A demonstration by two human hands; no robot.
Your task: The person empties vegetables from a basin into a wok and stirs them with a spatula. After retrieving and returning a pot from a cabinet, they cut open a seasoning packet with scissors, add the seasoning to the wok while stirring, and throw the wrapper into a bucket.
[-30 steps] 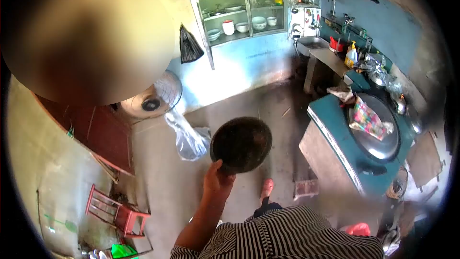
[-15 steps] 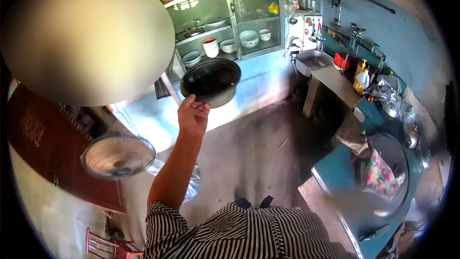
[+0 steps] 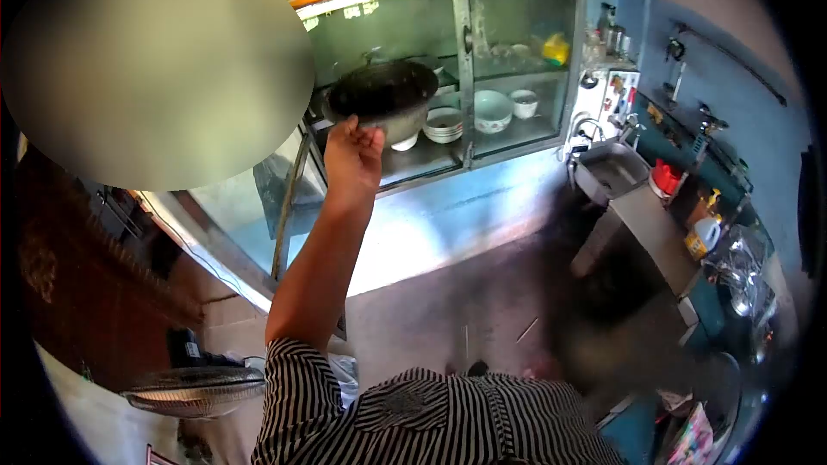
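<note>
Glass-fronted cabinet: [image 3: 462,30] stands ahead of the person, crockery on its lower shelf, bags on top.
Striped shirt: [image 3: 465,422] fills the bottom edge, its left sleeve giving way to a bare forearm stretched towards the cabinet.
Fan: [image 3: 196,392] lower left, well apart from the raised hand.
Sink: [image 3: 610,174] well to the right, beside the wall.
Dark pot: [image 3: 383,96] up in the air at the cabinet's lower shelves, hiding part of them; whether it is past the front edge cannot be told. It lies directly beyond the left hand, on the cabinet side. Its mouth shows as a wide oval, the long axis running roughly left to right, across the line of the forearm.
Left hand: [image 3: 355,153] gripping the pot at its near rim, fingers bent; the only hand at it, and the nearer one in view.
Right hand: out of view; what it holds, if anything, cannot be told.
Pale bowl: [image 3: 494,112] on the lower shelf, right of the pot.
Stacked bowls: [image 3: 444,126] just right of the pot as seen, nearer than the pale bowl.
Small cup: [image 3: 524,104] beside the pale bowl, farther right.
</note>
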